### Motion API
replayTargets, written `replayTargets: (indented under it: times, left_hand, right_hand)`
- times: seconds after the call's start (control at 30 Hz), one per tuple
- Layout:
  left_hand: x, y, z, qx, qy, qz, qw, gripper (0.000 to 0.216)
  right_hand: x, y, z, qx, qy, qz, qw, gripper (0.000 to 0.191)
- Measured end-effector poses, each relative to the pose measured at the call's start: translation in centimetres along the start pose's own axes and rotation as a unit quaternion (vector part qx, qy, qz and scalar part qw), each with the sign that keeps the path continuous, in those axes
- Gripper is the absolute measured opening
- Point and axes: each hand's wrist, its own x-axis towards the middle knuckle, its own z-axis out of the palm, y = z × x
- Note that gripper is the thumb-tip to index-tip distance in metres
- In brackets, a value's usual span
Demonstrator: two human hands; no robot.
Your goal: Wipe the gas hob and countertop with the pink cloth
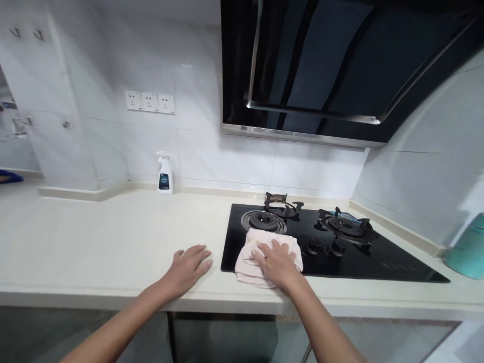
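My right hand (277, 262) presses flat, fingers stretched out, on a folded pale pink cloth (252, 253). The cloth lies over the front left edge of a black glass gas hob (381, 264), partly on the cream counter (106, 242). My left hand (189, 267) rests palm down on the counter just left of the hob, fingers spread and holding nothing. Behind the cloth sits the left burner (263, 220) without its pan support. That loose pan support (283, 204) lies at the hob's back edge.
A white spray bottle (165, 173) stands by the tiled wall at the back. The right burner (347, 225) and two knobs (324, 247) are on the hob. A black extractor hood (340, 70) hangs overhead. A teal container (469, 249) stands at far right.
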Motion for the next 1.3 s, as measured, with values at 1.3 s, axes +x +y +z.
replayTargets:
  times: [1.3]
  left_hand:
    - [-2.0,-1.5,1.2,0.031,0.052,0.033,0.998,0.043]
  right_hand:
    - [3.7,-2.3,1.0,0.012,-0.069,0.008,0.997,0.084]
